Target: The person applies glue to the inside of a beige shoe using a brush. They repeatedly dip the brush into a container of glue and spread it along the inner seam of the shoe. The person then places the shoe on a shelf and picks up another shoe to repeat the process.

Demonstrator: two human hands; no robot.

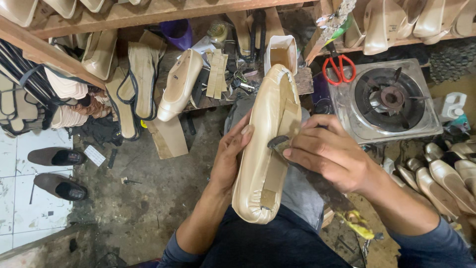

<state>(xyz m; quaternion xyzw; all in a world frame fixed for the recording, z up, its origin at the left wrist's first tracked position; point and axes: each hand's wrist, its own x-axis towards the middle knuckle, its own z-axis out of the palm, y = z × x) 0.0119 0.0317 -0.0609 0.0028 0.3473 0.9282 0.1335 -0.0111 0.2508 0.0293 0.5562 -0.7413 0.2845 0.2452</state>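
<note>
Far left: two brown shoes (57, 171) sit on the white floor tiles (20, 198), one behind the other.
Left shelf: one wooden shelf (44, 52) has black and cream soles stacked under it.
Back surface: one cream shoe form (179, 84) leans on the low wooden surface (302, 82), next to one flat sole with a black edge (143, 79).
Left hand: the left hand (229, 159) holds the left side of the shoe, its grip curled round the edge, thumb on top.
Shoe: one shiny cream shoe (263, 149) lies bottom up on the person's lap, in the middle, toe near the body. Tan tape strips cross its sole.
Tool: one small dark tool (277, 142) touches the sole.
Right hand: the right hand (329, 151) has its grip closed tight on the tool, fingers folded over it.
Scissors: one pair of red scissors (339, 67) lies beside the stove.
Stove: one metal gas stove (384, 99) has one burner.
Far right: a row of cream shoes (446, 178) lies on the floor; I cannot count them all.
</note>
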